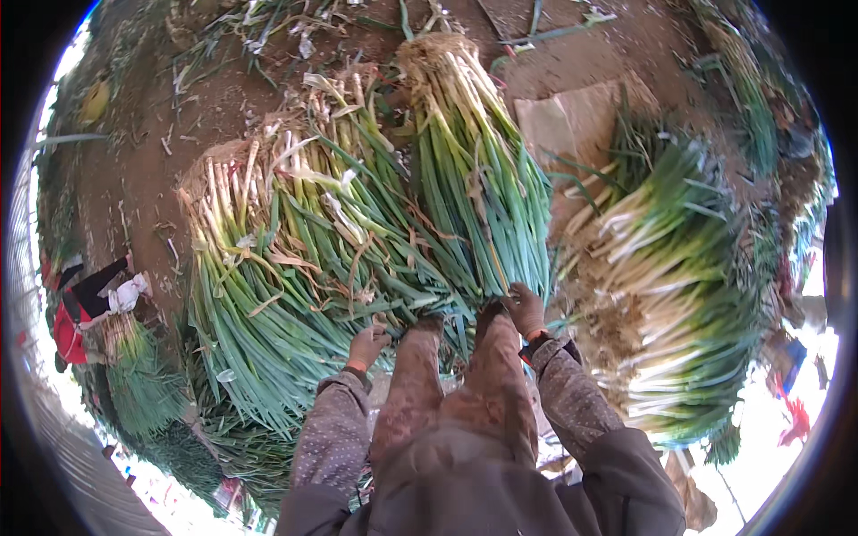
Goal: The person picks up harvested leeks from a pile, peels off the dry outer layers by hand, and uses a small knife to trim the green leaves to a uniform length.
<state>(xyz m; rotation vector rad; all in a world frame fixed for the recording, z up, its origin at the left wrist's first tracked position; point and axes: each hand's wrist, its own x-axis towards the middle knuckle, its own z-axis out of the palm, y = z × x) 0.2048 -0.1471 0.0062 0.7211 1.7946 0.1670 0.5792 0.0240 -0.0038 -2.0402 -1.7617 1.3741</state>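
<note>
My right hand [526, 311], in a tan glove, has its fingertips closed at the lower end of a thin yellowed leaf [497, 263]. That leaf runs straight up over a large bundle of green onions [477, 147], whose roots point away from me. My left hand [368, 347], gloved too, has its fingers curled beside the leaf tips of a second, looser pile of green onions [268, 288]. Whether a leaf is pinched in it is too small to tell. Dry brown leaves [295, 258] are scattered over this pile. Between the hands are my knees in mud-stained trousers [419, 368].
On the right, a long stack of green onions [670, 288] lies with its roots towards me. A flattened brown sheet [563, 120] is on the dirt floor [141, 181]. At the far left, a person in red and black [79, 315] bends by another bundle [137, 365]. Leaf scraps litter the ground.
</note>
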